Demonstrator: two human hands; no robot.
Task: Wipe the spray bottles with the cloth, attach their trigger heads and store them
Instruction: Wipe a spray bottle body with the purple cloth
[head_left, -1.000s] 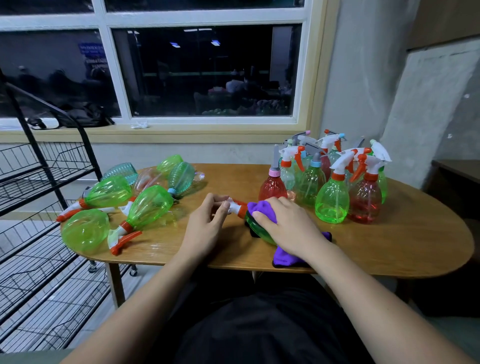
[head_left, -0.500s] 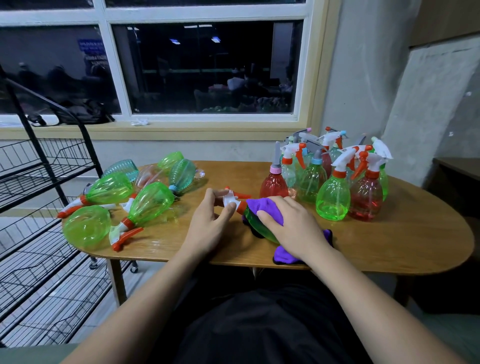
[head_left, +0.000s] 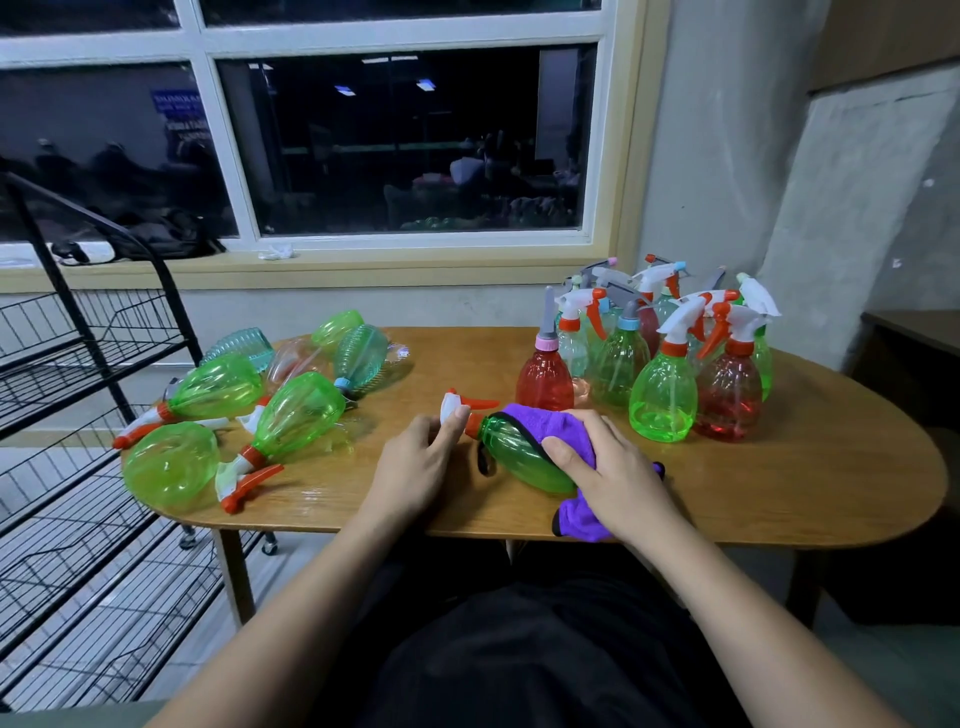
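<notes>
The green spray bottle lies on its side near the front edge of the wooden table, right in front of the person, neck pointing left. Its white and orange trigger head is on the neck, orange lever sticking out to the right. The purple cloth is draped over the bottle's upper side, with one end trailing off towards the table edge. The right hand is clamped down over the cloth, fingers curled round it and the bottle's body, thumb pressed on the green plastic. The left hand reaches in from the other side, its fingertips gripping the trigger head.

Just behind, to the right, a cluster of bottles stands upright: a red bottle with a pink collar closest to the cloth, a green bottle with a trigger in front, a red bottle with a trigger beside it, and more packed close behind. Over on the left of the table, bottles lie tumbled on their sides: green ones, and a teal ribbed one further back. Left of the table stands a black wire rack, and behind everything a dark window.
</notes>
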